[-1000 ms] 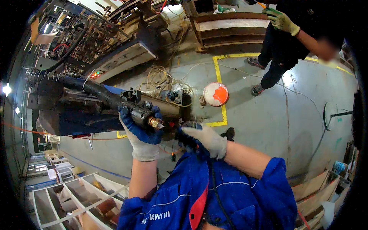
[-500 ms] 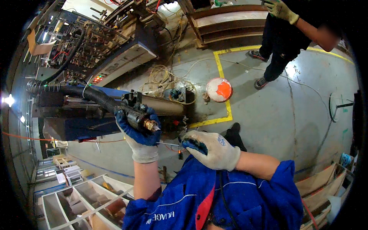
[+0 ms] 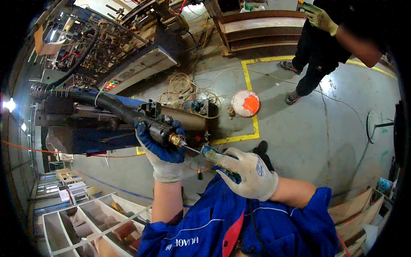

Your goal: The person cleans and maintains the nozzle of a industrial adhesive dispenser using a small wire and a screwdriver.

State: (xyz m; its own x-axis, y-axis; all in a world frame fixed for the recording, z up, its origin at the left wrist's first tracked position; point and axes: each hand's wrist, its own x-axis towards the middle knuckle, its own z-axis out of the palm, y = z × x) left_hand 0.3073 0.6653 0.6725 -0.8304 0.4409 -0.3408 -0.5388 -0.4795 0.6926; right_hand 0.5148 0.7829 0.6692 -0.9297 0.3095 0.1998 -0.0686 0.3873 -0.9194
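- White compartment tray (image 3: pixel 72 214): lower left, on the floor, divided into bays.
- Black corrugated hose (image 3: pixel 102 105): thick, runs from the machine frame at left to a dark metal fitting; looks stiff and heavy, best taken hold of at the fitting.
- Left hand (image 3: pixel 162 150): blue-coated glove, fingers wrapped tight round the fitting, just behind its brass tip (image 3: pixel 176 139).
- Thin screwdriver (image 3: pixel 209 153): slim shaft touching the brass tip; light, rigid, prone to slip off it.
- Right hand (image 3: pixel 246 173): white glove, fingers closed on the screwdriver's handle.
- Orange-and-white round lid (image 3: pixel 245 103): on the floor, well apart.
- Another person's gloved hand (image 3: pixel 319 17): upper right.
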